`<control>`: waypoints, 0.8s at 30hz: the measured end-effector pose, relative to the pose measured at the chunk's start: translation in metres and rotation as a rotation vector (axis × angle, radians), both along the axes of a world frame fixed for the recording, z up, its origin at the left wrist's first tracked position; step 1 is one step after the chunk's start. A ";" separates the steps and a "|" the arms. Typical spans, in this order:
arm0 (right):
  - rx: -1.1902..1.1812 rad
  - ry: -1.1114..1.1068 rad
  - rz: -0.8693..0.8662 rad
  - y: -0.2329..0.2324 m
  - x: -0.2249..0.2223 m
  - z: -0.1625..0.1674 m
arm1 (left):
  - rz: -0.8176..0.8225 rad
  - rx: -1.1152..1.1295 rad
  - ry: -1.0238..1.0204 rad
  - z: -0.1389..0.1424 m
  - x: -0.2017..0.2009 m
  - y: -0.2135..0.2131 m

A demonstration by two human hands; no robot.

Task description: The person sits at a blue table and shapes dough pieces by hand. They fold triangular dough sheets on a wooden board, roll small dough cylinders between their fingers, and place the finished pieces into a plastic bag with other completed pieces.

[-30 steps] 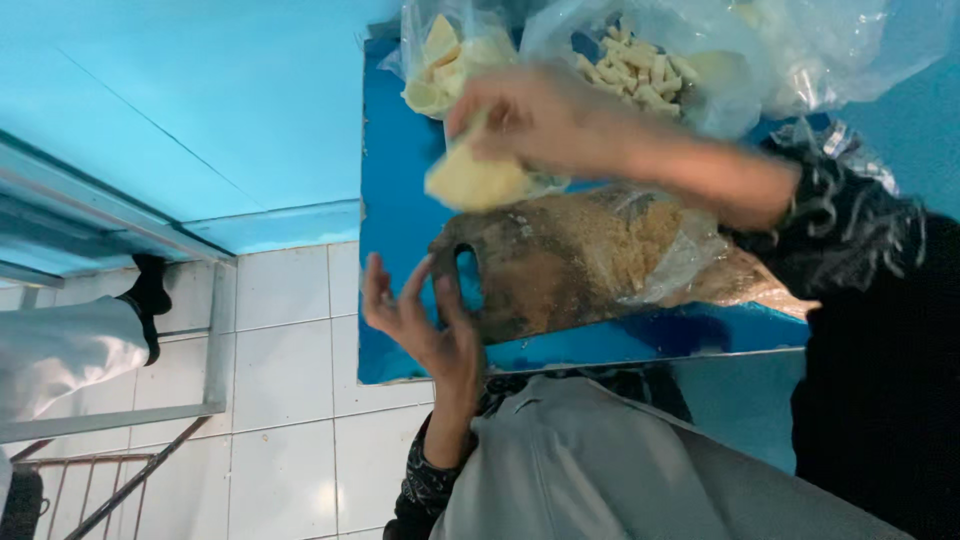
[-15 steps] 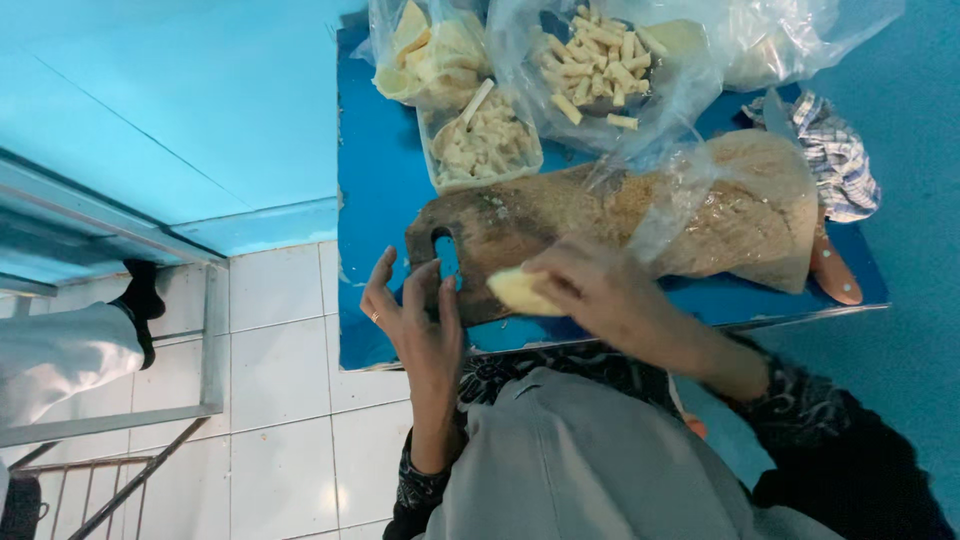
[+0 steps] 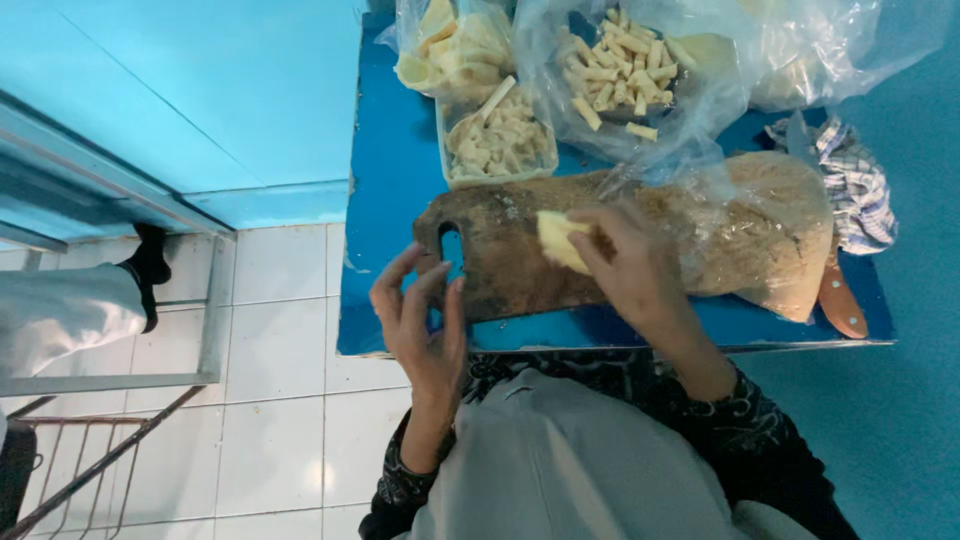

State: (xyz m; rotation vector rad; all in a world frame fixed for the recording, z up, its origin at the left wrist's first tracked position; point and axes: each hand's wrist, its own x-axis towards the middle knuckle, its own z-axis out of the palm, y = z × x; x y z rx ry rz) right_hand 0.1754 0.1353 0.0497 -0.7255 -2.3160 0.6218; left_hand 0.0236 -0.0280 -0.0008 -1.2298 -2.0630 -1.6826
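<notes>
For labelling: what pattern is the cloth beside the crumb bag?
Blue-and-white checked cloth, clearest in the head view.

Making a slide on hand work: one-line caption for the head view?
Right hand lays a pale yellow wrapper sheet on a worn wooden cutting board; left hand hovers open.

Two hands are seen: one left hand and one right hand. One pale yellow piece is counted at the right hand. One wooden cutting board is laid on one blue table. One rectangular tub of cut pieces is counted. Four clear plastic bags are made out: one of pale sheets, one of short sticks, one of crumbs, and one at the far corner. One checked cloth and one wooden handle are counted.
</notes>
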 end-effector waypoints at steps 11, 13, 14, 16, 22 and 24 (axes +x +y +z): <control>-0.772 0.416 0.325 -0.011 0.007 -0.004 | -0.715 0.411 -1.447 -0.032 0.008 0.031; -0.385 0.362 0.337 -0.014 0.012 -0.002 | -0.704 0.393 -1.572 -0.035 0.004 0.030; -0.123 0.291 0.364 -0.018 0.013 -0.001 | -0.733 0.412 -1.550 -0.035 0.004 0.030; 0.160 0.197 0.367 -0.028 0.009 -0.002 | -0.791 0.448 -1.505 -0.030 0.006 0.031; 0.179 0.149 0.224 -0.038 -0.019 -0.021 | -0.838 0.451 -1.336 -0.009 0.017 0.028; 0.185 0.161 0.207 -0.029 -0.017 -0.029 | -0.790 0.457 -1.296 -0.005 0.018 0.024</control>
